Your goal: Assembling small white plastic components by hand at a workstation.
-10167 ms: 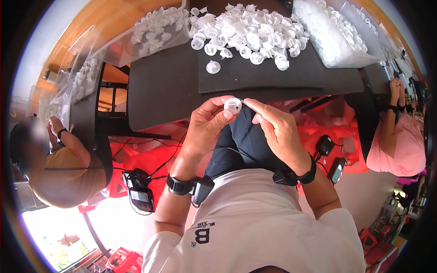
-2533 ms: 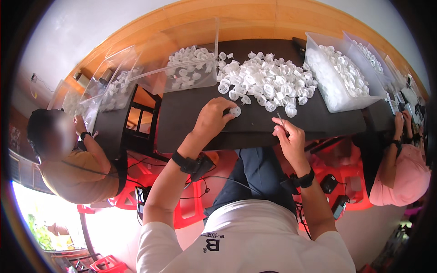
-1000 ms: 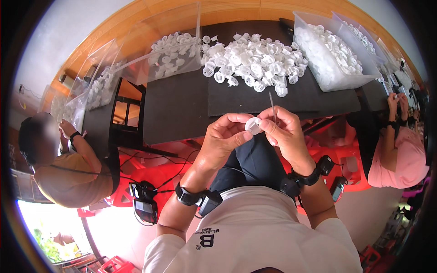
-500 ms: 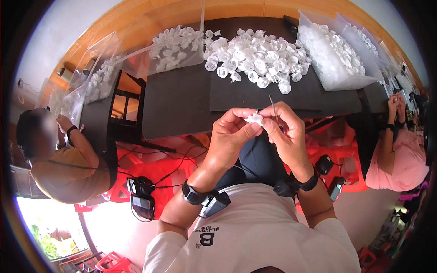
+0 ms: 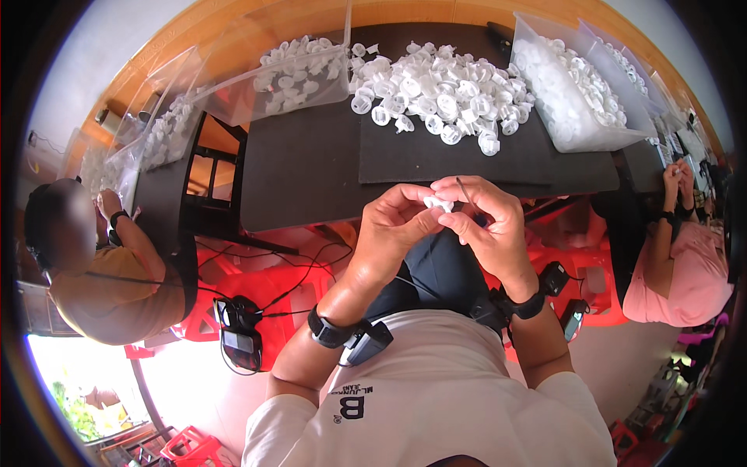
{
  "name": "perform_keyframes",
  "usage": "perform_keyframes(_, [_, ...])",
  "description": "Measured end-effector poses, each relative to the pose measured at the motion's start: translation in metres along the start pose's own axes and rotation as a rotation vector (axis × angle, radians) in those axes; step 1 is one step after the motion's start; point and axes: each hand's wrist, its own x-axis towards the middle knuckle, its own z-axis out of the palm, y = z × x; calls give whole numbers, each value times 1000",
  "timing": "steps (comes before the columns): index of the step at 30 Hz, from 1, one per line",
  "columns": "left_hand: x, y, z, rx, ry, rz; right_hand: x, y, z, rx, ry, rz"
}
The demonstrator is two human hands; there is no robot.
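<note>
Just off the table's front edge, above my lap, my left hand (image 5: 395,224) pinches a small white plastic part (image 5: 438,203) between thumb and fingers. My right hand (image 5: 492,226) closes in from the other side, its fingertips touching the part. A thin, dark metal tool (image 5: 464,191) is held in the right hand, its slim end sticking up past the fingers; the rest of it is hidden by them. Beyond my hands, a large heap of similar white plastic parts (image 5: 446,93) lies on the dark table (image 5: 311,171).
A translucent bin (image 5: 576,142) of white parts stands right of the heap, and another clear bin (image 5: 303,82) stands to its left. One person (image 5: 117,292) sits at the far left, another (image 5: 678,268) at the far right. Black cables and devices (image 5: 243,338) rest on a red stool.
My right fingers have shifted over the top of the white part, and the metal tool has tilted and sunk lower between them. My left hand keeps its pinch with little movement.
</note>
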Motion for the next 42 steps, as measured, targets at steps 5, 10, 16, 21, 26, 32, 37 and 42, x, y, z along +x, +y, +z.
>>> perform_keyframes(5, [-1, -2, -5, 57, -17, 81, 0, 0, 2, -138, 15, -91])
perform_keyframes(10, [-1, -1, -7, 34, -24, 55, -2, 2, 2, -151, 35, -113])
perform_keyframes(16, [0, 1, -6, 48, -13, 42, -5, 6, 2, -159, 38, -125])
perform_keyframes(21, [0, 4, -2, 104, 17, 48, -8, 5, 4, -186, 51, -97])
perform_keyframes(26, [4, 2, -3, 155, 24, 50, -11, 8, 9, -187, 100, -78])
perform_keyframes(32, [12, 3, -15, 194, -98, 37, -15, 2, 12, -221, 105, -42])
perform_keyframes(37, [15, 37, -5, 601, -149, 7, -17, -8, 14, -269, 81, 149])
perform_keyframes(42, [14, 33, -5, 379, -115, -22, -13, 2, 21, -287, 159, 79])
